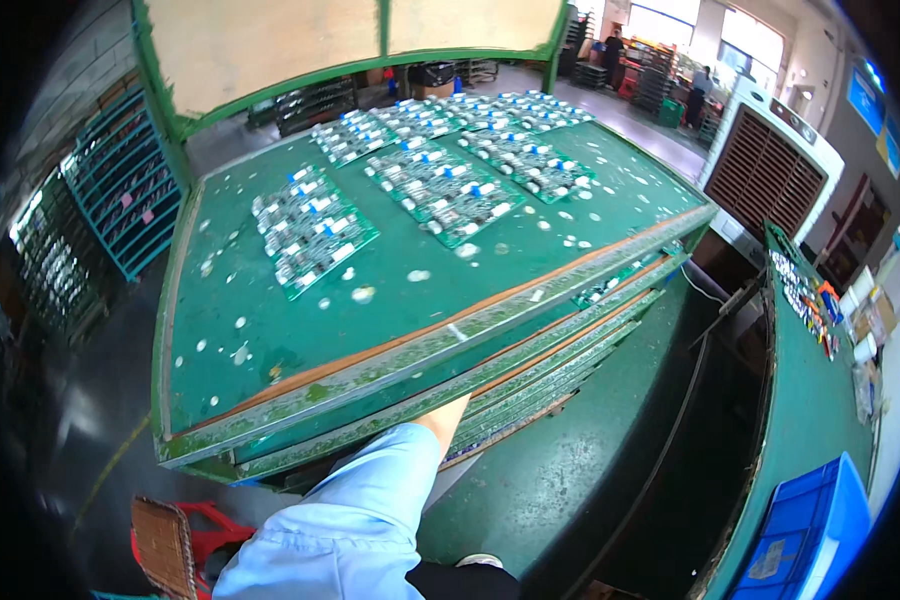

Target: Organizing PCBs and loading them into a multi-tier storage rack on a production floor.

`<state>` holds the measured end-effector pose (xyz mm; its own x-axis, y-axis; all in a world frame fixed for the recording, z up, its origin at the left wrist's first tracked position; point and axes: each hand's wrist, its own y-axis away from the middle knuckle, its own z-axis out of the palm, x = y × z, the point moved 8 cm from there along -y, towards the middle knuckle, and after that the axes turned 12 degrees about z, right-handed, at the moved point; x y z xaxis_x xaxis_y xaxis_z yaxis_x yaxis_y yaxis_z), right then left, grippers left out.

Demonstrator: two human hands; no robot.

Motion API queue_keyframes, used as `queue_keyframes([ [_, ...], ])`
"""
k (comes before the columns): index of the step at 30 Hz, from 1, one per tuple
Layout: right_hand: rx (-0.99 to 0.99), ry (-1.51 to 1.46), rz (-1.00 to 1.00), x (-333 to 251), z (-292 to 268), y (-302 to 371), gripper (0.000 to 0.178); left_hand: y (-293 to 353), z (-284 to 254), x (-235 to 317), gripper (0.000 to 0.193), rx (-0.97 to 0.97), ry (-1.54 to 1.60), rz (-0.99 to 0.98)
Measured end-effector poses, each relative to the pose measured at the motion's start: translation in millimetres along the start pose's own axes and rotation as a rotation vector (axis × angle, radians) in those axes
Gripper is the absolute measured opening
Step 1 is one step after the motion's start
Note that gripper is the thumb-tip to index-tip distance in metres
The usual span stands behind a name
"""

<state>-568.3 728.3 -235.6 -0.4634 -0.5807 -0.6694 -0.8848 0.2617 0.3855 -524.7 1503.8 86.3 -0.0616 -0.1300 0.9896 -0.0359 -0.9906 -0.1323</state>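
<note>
My left arm, in a light blue sleeve, reaches up to the front of a green multi-tier rack [530, 265]. Only the wrist of my left hand [447, 420] shows; the rest goes in under the edge of an upper shelf, so the fingers and anything they hold are hidden. On the rack's top lie several green circuit boards crowded with white and blue parts: one board [312, 232] at the left, a larger board [442, 192] in the middle, others behind. Another board [610, 288] peeks out on a lower shelf at the right. My right hand is out of sight.
A green bench [810, 400] with small parts runs along the right, a blue crate [805, 530] at its near end. An air cooler [770, 165] stands at the far right. A red chair [205, 530] is at lower left, a slatted rack [125, 180] at left. Two people are far back.
</note>
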Motion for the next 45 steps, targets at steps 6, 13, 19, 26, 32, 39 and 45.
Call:
queue_keyframes([
  [6,-0.039,0.008,-0.002,-5,-26,16,0.041,33,-17,-14,0.052,0.012,0.109,-0.112],
  [13,-0.081,-0.011,0.036,1,-41,50,0.039,70,-22,-23,0.051,-0.016,0.223,-0.221],
  [19,-0.128,-0.028,0.106,20,-49,92,0.038,103,-29,-31,0.050,-0.053,0.288,-0.312],
  [26,-0.176,-0.083,0.208,48,-38,140,0.036,134,-29,-33,0.048,-0.128,0.357,-0.404],
  [32,-0.207,-0.130,0.292,72,-21,167,0.034,153,-27,-34,0.047,-0.190,0.422,-0.489],
  [39,-0.117,-0.150,0.334,-13,-7,204,0.032,186,-13,-28,0.045,-0.311,0.514,-0.600],
  [45,-0.168,-0.380,0.042,-148,1,223,0.022,271,-19,-3,0.028,-0.407,1.041,-0.620],
])
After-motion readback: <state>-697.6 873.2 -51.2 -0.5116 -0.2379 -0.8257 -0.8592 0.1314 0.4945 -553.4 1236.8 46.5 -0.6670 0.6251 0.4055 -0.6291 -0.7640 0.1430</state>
